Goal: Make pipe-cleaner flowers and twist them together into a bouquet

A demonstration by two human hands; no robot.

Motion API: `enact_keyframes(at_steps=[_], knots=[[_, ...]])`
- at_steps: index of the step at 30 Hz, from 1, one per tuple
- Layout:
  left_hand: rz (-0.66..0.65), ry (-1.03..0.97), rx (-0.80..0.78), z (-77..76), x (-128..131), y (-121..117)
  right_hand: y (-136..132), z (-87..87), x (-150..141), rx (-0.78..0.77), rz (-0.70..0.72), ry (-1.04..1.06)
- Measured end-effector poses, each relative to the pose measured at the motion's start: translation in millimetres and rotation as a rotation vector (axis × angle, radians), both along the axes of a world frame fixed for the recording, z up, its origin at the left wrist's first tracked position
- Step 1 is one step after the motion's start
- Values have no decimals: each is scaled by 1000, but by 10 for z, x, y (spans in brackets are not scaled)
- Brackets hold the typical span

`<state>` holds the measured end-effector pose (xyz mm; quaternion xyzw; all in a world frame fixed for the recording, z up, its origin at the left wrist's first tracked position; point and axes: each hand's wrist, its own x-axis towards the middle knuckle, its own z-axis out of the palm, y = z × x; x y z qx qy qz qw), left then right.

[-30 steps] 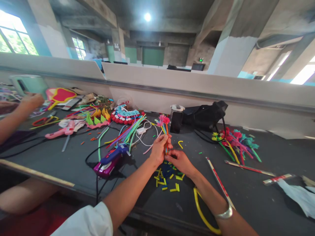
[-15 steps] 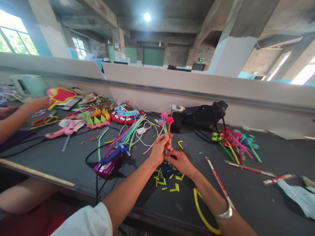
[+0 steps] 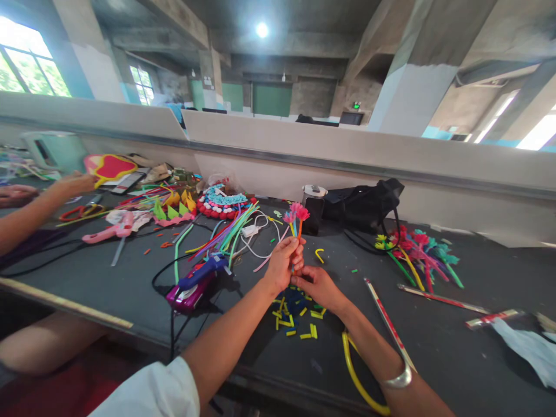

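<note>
- Arm of a co-worker, far left of both hands, ending near a red fan.
- Scissors, also far left of the hands.
- Pink glue gun, well left of the left hand.
- Crown, green, yellow and pink, between that gun and the left hand, farther off.
- Blue glue gun, left of the left hand, on a purple case.
- Stems in many colours, fanned out beyond the left hand, to its left.
- Charger with its white cable, just right of them.
- Left hand, fingers closed around the flowers, which stand nearly upright, pink heads above the thumb.
- Scraps, yellow and blue, below both hands.
- Phone, dark, beyond the hands.
- Right hand, just below the left, fingers curled, thumb and forefinger at the flowers' lower ends; I cannot tell whether they grip.
- Yellow tube, below the right hand, by its forearm.
- Bag, black, beyond the right hand.
- Flower pile, well right of the right hand.
</note>
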<state>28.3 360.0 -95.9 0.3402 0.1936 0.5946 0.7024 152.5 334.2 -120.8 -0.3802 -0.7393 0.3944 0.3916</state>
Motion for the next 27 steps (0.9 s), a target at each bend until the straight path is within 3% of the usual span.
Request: enact_keyframes(at_steps=[8,14,20,27], knots=[[35,33,37,37,-33,9,1,-32,-4,-22,-40,25],[58,132,59,29,-23,-18,43,13,77,2,-207,187],[13,283,79,-31,93,-121,36,72,111,18,-315,350],[-70,404,129,-44,139,-159,67,7,126,40,-407,449]])
